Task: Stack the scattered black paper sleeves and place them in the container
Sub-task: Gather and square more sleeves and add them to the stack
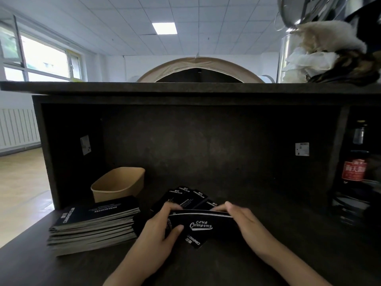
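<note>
The likeliest failure, as a judgement, was the bundle fanning out or shedding a sleeve: the held black paper sleeves (201, 223) were gripped only at their two ends, so any slackening of either grip, or a sideways shear as the edges were squared up, could let the flat sleeves slide past one another and drop among the loose ones. A second risk was snagging the scattered sleeves (189, 198) that lay just beyond the fingertips, dragging them further apart. Carrying the bundle across to the container (118, 185) could also knock the tall stack (93, 226) that stood between.

The left hand (162, 228) pinched the bundle's left end, thumb on the near printed face and fingers curled over the far side. The right hand (241, 217) clasped the right end, its fingers curled over the top edge; its thumb could not be seen. The bundle stood on edge between the two hands, printed face toward the person. Another loose sleeve (194, 242) lay flat just under and nearer than the bundle, beside the left thumb. The brown paper container sat well off to the left hand's far left, beyond the tall stack, open side up, and no sleeve showed in it.
</note>
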The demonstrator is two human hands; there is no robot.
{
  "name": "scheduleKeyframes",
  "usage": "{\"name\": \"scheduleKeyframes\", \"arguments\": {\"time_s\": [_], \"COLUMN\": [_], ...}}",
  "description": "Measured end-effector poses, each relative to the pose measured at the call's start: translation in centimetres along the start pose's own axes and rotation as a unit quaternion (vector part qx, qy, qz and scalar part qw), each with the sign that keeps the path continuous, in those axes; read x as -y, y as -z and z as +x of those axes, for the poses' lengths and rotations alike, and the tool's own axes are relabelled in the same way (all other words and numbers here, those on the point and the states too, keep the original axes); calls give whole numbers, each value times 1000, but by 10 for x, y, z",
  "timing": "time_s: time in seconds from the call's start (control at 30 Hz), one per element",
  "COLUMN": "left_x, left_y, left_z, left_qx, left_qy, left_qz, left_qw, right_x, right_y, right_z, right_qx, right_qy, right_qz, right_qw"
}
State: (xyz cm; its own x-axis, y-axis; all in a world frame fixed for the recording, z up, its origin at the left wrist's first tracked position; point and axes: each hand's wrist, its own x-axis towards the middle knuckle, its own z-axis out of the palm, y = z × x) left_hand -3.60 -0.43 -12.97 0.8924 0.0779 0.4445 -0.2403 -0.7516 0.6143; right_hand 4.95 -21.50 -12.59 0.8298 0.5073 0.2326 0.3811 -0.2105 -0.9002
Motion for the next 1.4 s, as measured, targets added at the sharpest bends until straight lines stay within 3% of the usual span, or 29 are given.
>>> {"name": "scheduleKeyframes", "arguments": {"time_s": [0.17, 0.27, 0.37, 0.47, 0.6, 0.77, 1.0, 1.2, 1.27, 1.4], "left_x": [2, 2, 2, 1, 3, 5, 5, 4, 4, 1], "left_y": [0, 4, 5, 5, 5, 3, 2, 2, 1, 1], "left_z": [1, 1, 2, 1, 1, 1, 1, 0, 0, 0], "left_qx": [-24, -84, -112, -97, -59, -5, -4, -6, -8, 32], "left_qy": [2, 43, 63, 55, 42, 38, 26, 14, 7, -14], "left_qz": [-7, -74, -127, -126, -99, -52, -42, -35, -40, -36], "left_qw": [1000, 993, 983, 986, 992, 998, 999, 999, 999, 999], "right_x": [-7, -16, -20, -14, -11, -8, -6, -2, 4, 7], "right_y": [10, 15, 12, 14, 17, 17, 21, 24, 20, 7], "right_z": [9, 13, 14, 11, 8, 7, 7, 7, 4, 1], "right_qx": [-96, -7, 58, 31, -8, -3, -30, -154, -106, 63], "right_qy": [15, -9, 44, 29, -10, -39, -51, -22, -28, -39], "right_qz": [-100, -254, -387, -443, -453, -391, -360, -98, -23, 104], "right_qw": [990, 967, 919, 896, 892, 919, 931, 983, 994, 992]}}
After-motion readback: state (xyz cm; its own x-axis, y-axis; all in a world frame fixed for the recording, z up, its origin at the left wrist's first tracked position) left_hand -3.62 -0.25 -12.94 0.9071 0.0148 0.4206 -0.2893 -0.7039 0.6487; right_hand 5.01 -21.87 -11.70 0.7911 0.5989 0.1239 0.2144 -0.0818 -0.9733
